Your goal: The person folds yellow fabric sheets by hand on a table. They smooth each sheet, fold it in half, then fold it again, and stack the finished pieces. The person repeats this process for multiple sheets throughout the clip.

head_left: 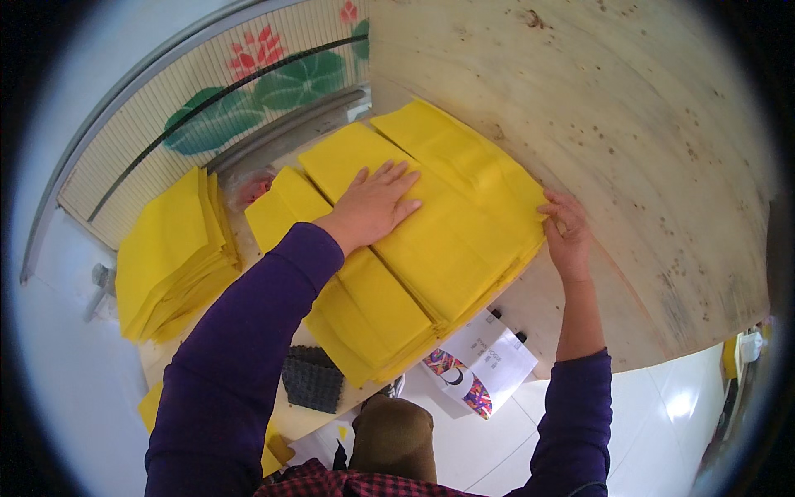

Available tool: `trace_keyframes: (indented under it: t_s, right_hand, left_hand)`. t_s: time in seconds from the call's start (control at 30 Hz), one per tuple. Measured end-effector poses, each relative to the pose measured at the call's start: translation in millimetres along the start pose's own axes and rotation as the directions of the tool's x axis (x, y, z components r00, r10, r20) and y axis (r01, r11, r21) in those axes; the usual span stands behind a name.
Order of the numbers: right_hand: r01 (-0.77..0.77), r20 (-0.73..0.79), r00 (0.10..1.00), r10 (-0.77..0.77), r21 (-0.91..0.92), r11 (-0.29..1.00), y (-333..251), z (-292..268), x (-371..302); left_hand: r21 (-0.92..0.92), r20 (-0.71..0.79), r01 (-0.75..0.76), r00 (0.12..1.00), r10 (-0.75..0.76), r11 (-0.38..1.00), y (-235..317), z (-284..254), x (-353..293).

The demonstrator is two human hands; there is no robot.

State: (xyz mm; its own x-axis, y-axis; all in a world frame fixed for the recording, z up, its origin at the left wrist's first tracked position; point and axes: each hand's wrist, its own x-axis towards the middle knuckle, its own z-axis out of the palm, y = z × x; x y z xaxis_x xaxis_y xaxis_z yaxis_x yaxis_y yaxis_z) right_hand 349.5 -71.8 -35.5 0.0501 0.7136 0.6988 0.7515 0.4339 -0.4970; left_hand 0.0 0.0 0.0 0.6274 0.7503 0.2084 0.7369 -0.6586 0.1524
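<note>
Several stacks of folded yellow cloth (464, 224) lie side by side in front of me, the largest at the right. My left hand (374, 203) rests flat on the stacks with its fingers stretched out, near the seam between two of them. At the right edge, my right hand (567, 232) has its thumb and fingers closed on the corner of the upper yellow cloth. A narrower yellow stack (373, 306) lies toward me, partly covered by my left forearm.
Another yellow stack (170, 257) leans at the left, beside a clear plastic bag (248, 189) with something red. A large wooden board (629, 149) spans the right. Below are a dark grey textured cloth (312, 379) and a white printed paper bag (489, 356). A slatted screen (215, 99) stands behind.
</note>
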Motion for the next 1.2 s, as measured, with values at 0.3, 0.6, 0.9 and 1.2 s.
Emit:
trace_keyframes:
  t_s: [0.3, 0.6, 0.9, 1.2]
  right_hand:
    - [0.035, 0.113, 0.993, -0.023, -0.105, 0.994, 0, -15, 3]
    - [-0.11, 0.207, 0.974, 0.091, 0.083, 0.99, -18, -26, 24]
    - [-0.043, 0.293, 0.955, 0.051, -0.036, 0.998, -34, 4, 70]
    - [-0.085, 0.119, 0.99, 0.076, 0.07, 0.994, -92, -10, 38]
  left_hand:
    - [-0.001, -0.119, -0.029, 0.992, 0.029, 1.0, 3, -17, -6]
    - [-0.046, -0.227, -0.106, 0.969, 0.093, 0.993, 2, -90, -77]
    - [-0.007, -0.239, 0.201, 0.951, -0.197, 0.98, 0, -149, -260]
    - [-0.139, -0.396, 0.621, 0.68, -0.618, 0.772, 18, -150, -421]
